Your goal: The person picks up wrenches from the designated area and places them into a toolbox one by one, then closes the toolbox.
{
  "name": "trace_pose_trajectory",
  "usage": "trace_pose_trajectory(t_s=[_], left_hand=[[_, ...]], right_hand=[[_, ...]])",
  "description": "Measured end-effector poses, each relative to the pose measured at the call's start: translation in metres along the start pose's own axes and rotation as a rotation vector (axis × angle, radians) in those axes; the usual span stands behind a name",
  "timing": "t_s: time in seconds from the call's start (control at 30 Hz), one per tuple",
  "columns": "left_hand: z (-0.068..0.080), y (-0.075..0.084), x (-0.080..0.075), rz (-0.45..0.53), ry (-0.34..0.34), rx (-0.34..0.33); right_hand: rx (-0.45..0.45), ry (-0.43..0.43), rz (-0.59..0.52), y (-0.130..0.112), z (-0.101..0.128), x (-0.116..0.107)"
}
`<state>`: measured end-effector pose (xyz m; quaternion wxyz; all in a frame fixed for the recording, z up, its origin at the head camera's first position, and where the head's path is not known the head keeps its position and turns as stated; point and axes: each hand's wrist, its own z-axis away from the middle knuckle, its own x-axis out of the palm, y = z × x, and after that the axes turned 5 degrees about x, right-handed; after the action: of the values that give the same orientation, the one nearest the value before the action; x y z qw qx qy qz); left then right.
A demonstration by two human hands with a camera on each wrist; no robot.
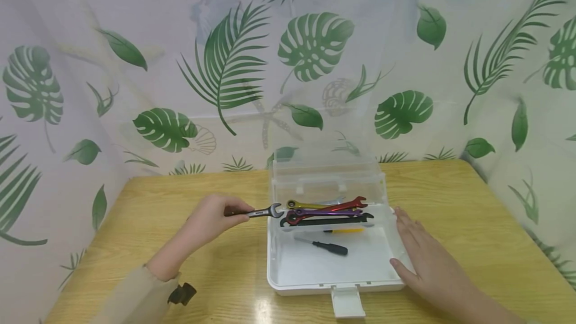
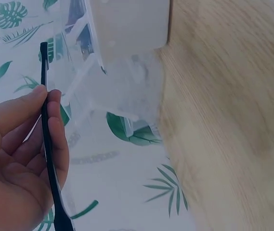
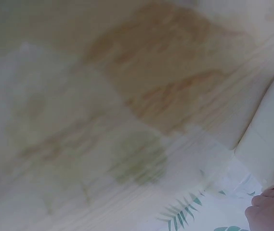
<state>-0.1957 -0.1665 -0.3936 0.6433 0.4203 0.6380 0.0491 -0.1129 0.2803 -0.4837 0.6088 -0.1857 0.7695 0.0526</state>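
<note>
My left hand (image 1: 215, 218) pinches a dark metal wrench (image 1: 263, 212) between thumb and fingers, its open end at the left rim of a white toolbox (image 1: 333, 271). In the left wrist view the same wrench (image 2: 47, 130) is seen edge-on across the fingers. My right hand (image 1: 420, 259) rests against the box's right side, fingers extended. Several wrenches lie together in the box's upper tray: a gold one (image 1: 310, 205), a red one (image 1: 346, 206), a purple one (image 1: 326, 212) and a black one (image 1: 333, 221). Below them sits a black-handled screwdriver (image 1: 332, 248).
The clear lid (image 1: 328, 169) stands raised behind the box, and a white latch (image 1: 348, 303) hangs at its front. A yellow-handled tool (image 1: 351, 230) is partly hidden under the tray. A leaf-patterned sheet (image 1: 243, 129) hangs behind the wooden table (image 1: 189, 184).
</note>
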Motion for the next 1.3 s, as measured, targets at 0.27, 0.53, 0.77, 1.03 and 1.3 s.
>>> trace_pose_trajectory(t_s=[0.27,0.53,0.77,1.03,1.3], left_hand=[[-0.025,0.011,0.013,0.003,-0.014,0.047],[-0.043,0.025,0.026,0.038,-0.046,0.087],[-0.058,0.034,0.038,0.046,-0.069,0.126],[-0.073,0.046,0.047,0.009,-0.089,0.145],[-0.086,0.058,0.053,0.040,-0.113,0.186]], right_hand=[[-0.003,0.012,0.006,-0.001,0.000,0.000],[0.001,0.010,0.012,-0.001,-0.001,-0.001],[-0.014,0.029,0.010,0.002,-0.001,0.001],[-0.019,0.038,0.007,0.001,0.000,0.002],[-0.029,0.053,0.005,0.001,0.001,0.003]])
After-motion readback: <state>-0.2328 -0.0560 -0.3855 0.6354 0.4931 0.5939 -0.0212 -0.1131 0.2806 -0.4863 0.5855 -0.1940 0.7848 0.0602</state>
